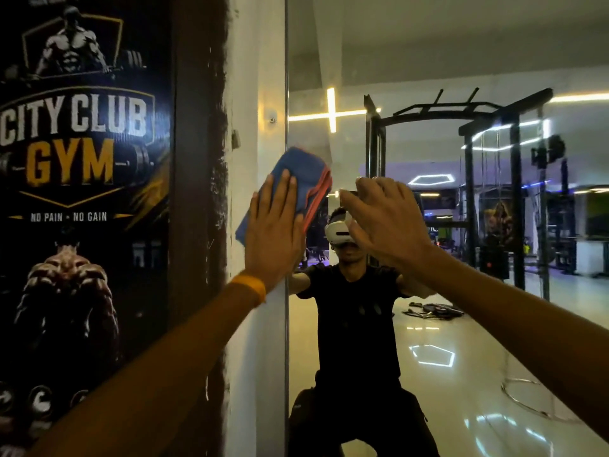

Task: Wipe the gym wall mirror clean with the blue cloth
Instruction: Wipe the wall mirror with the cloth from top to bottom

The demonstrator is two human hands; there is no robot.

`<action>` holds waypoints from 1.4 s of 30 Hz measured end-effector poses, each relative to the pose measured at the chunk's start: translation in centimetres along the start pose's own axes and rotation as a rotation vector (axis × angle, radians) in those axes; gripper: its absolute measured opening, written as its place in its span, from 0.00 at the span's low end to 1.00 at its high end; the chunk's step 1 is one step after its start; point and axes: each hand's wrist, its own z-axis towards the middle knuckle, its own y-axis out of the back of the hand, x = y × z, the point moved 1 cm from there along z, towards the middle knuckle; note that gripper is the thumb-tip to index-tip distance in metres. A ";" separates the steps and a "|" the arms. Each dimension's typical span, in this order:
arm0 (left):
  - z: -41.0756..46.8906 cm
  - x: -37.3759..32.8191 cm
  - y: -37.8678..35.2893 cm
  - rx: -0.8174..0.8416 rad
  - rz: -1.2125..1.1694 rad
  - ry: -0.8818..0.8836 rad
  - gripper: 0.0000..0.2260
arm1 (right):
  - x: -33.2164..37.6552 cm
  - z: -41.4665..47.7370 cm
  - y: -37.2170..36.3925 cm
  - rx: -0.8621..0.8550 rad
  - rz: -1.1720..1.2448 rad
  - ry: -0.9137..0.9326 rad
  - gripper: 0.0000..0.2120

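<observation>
Head view, from left to right: a dark gym poster (75, 143) with white and orange lettering hangs on the wall well to the left of the left hand (273, 229). Between them runs a scuffed dark strip and then a white wall edge (247, 94). The left hand, an orange band (251, 286) on its wrist, lies flat with straight fingers pressing a folded blue cloth with orange trim (300, 169). The cloth sits across the left edge of the large wall mirror (428, 54), partly on the white wall. Just to its right, the right hand (385, 222) is raised to the glass, fingers loosely bent and holding nothing. Between the hands the glass reflects a person in a black T-shirt (356, 324). Beyond the right hand it reflects a black steel rack (468, 113).
</observation>
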 end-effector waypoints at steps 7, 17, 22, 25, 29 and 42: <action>4.9 1.8 1.7 0.023 -0.055 -0.086 0.32 | -0.9 5.8 1.5 -0.130 0.021 -0.030 0.27; 7.2 1.6 2.0 -0.017 -0.044 -0.041 0.29 | -3.6 8.1 1.8 -0.136 0.084 0.038 0.25; 14.4 1.8 2.8 -0.061 -0.040 0.021 0.29 | -5.1 10.6 2.8 -0.069 0.104 -0.006 0.27; 9.8 1.6 2.4 0.014 -0.010 0.014 0.29 | -4.9 10.5 2.6 -0.052 0.135 -0.007 0.29; 9.4 1.6 3.5 0.118 -0.002 0.006 0.28 | -5.4 10.3 3.6 -0.045 0.134 0.012 0.27; 17.0 2.3 6.4 0.232 0.029 -0.004 0.29 | -11.4 18.2 8.2 0.073 0.182 0.072 0.28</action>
